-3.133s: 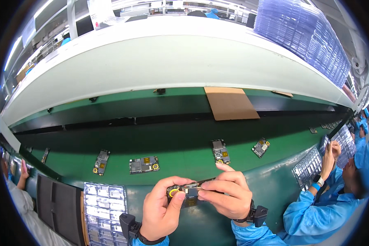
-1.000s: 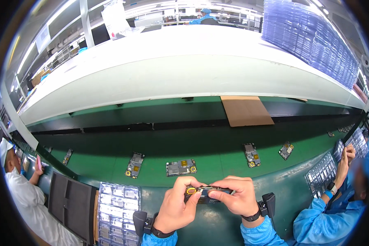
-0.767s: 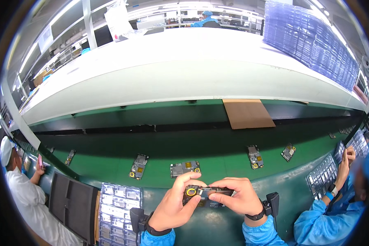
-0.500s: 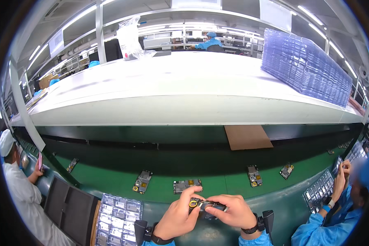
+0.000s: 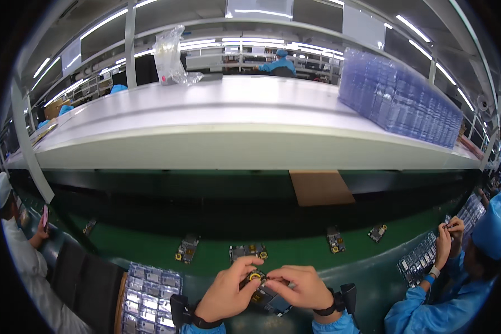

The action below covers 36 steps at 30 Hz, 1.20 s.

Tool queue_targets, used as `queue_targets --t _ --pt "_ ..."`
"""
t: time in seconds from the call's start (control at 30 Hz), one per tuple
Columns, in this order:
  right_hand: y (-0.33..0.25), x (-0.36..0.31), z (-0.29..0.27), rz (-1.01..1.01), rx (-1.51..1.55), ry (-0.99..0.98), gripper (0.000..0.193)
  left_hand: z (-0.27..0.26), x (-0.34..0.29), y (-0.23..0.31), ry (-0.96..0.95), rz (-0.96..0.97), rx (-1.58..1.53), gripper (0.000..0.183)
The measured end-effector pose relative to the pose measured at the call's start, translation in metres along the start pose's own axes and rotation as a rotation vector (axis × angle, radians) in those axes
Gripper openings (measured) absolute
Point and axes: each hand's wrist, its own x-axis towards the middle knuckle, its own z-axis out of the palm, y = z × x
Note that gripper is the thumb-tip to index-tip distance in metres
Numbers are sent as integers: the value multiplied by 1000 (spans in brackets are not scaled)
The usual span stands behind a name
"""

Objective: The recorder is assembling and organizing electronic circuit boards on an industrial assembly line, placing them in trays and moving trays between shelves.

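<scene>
Between my two hands, a small dark circuit board (image 5: 271, 300) with a yellow ring near its upper end is held over the green bench. My left hand (image 5: 226, 290) is closed on the board, its index finger and thumb at the ringed end. My right hand (image 5: 301, 286) is closed at that same end from the other side, thumb and fingertips near the ring. The board's lower part slants down below my right fingers. Just beyond my hands, another circuit board (image 5: 245, 252) with a yellow ring lies on the bench.
More boards (image 5: 187, 248) lie spread along the green surface (image 5: 295, 247). At left are a clear tray of parts (image 5: 150, 300) and a black tray (image 5: 86, 284). Co-workers sit on both sides; the right one (image 5: 456, 284) handles something small. Stacked clear trays (image 5: 398, 97) stand on the white shelf (image 5: 234, 147).
The board in my hands has turned, so its lower part now slants down beneath my right fingers. The whole view has shifted slightly, moving the surroundings left.
</scene>
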Motion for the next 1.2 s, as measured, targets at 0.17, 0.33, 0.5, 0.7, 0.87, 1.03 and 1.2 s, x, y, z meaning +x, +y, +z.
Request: queue_targets --t 0.17,0.33,0.5,0.7,0.87,1.03,1.2 --pt "-10 7 -4 -46 74 -7 20 -15 -4 6 -21 -15 -230 38" --pt "-15 3 -5 53 168 -94 23 -21 -11 14 -24 -28 -271 35" --pt "-22 4 0 138 269 -93 20 -23 -14 17 -11 -53 -323 32" --pt "-27 7 5 178 330 -91 19 -28 -14 21 9 -36 -331 29" --pt "-25 6 10 277 400 -108 20 -33 -17 23 11 -39 -271 29" --pt "-21 7 15 291 510 -103 20 -34 -18 24 30 -46 -286 28" --pt "-21 7 17 333 531 -94 19 -35 -17 24 36 -26 -292 28"
